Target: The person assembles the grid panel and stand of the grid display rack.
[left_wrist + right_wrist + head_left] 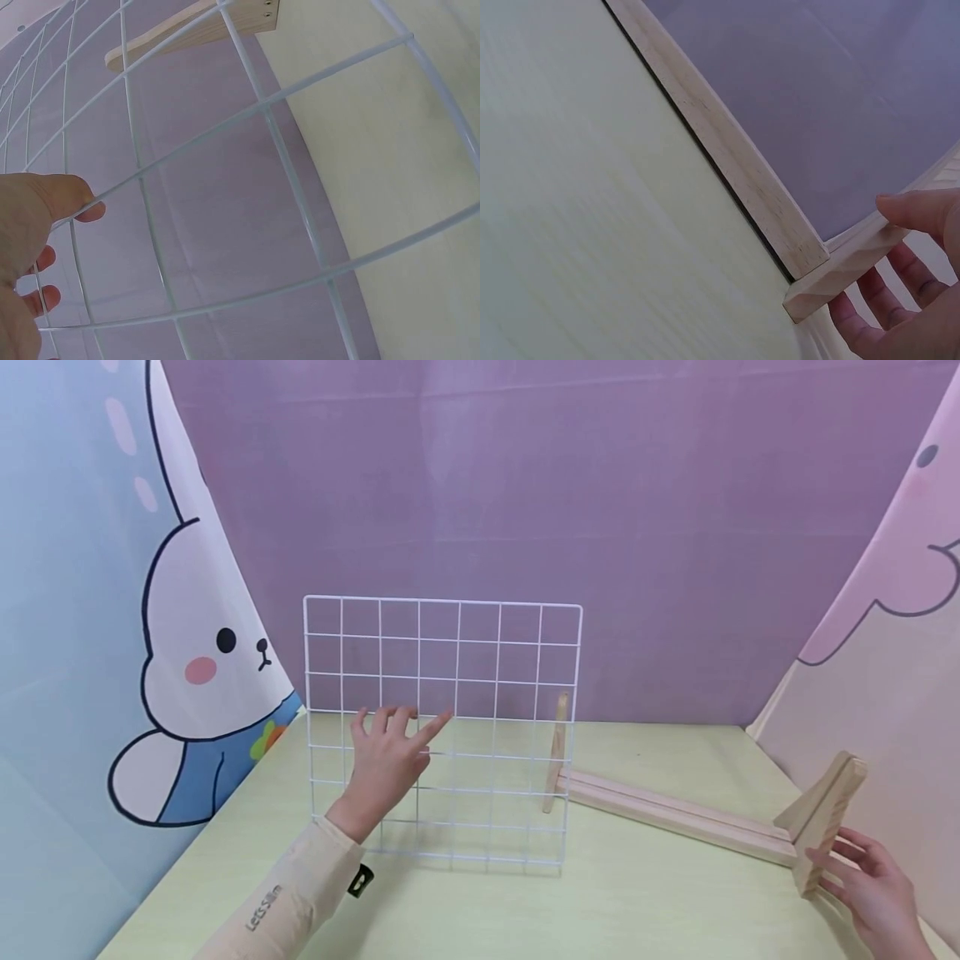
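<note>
A white wire grid panel (459, 678) stands upright over the table, left of centre in the head view. My left hand (386, 768) grips it by the wires, thumb (75, 196) on the near side and fingertips (46, 298) reaching behind. To the right lies a pale wooden stand (675, 814), a long grooved rail joining two end pieces. Its near right end piece (847, 274) is pinched by my right hand (873, 889), thumb on one face and fingers on the other. The far end piece (558, 752) shows partly behind the grid's right edge.
The pale yellow-green table (637, 902) reaches back to a purple cloth backdrop (600, 527). A blue cloth with a cartoon rabbit (202, 635) borders the left side. On the right hangs a cream and pink printed cloth (892, 710).
</note>
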The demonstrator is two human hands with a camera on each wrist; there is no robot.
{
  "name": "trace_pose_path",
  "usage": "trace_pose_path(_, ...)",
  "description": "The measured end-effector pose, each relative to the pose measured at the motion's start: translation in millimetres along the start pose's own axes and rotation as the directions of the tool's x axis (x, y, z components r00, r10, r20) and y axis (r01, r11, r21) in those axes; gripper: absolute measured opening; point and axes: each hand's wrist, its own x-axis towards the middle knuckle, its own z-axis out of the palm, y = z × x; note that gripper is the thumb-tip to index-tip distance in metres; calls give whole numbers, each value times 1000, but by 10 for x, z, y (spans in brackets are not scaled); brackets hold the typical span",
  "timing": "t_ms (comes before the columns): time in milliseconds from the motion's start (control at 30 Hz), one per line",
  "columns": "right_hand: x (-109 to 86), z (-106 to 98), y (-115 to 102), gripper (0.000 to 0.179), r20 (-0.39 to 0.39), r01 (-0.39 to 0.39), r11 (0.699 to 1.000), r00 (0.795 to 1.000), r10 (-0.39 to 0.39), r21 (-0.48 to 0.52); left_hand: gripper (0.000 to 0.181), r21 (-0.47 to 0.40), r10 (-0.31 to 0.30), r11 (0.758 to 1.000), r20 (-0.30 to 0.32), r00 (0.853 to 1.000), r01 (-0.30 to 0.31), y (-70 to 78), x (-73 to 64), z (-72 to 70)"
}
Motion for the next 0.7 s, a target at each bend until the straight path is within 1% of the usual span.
trace_pose_path(200, -7, 37, 14, 43, -70, -6, 999, 998, 3, -37, 76, -4, 3, 1000, -2, 1000, -3, 10, 4, -1)
trace_pose_path(400, -12, 24, 27, 43, -99, -13, 999, 995, 8, -49, 74, -7, 4, 1000, -11, 1000, -4, 12, -4, 7)
trace_pose_path(467, -11, 20, 40, 41, -95, -21, 999, 995, 18, -36, 74, -7, 5, 1000, -11, 1000, -5, 17, -11, 12)
trace_pose_path(567, -6, 28, 59, 39, -63, -29, 1000, 998, 29, 0, 75, -4, 6, 1000, -10, 1000, -6, 26, -20, 21)
trace_pose_path(700, -11, 66, 87, 40, -23, -20, 999, 1000, 21, 47, 74, -11, 9, 1000, -16, 1000, -10, 45, -21, 32)
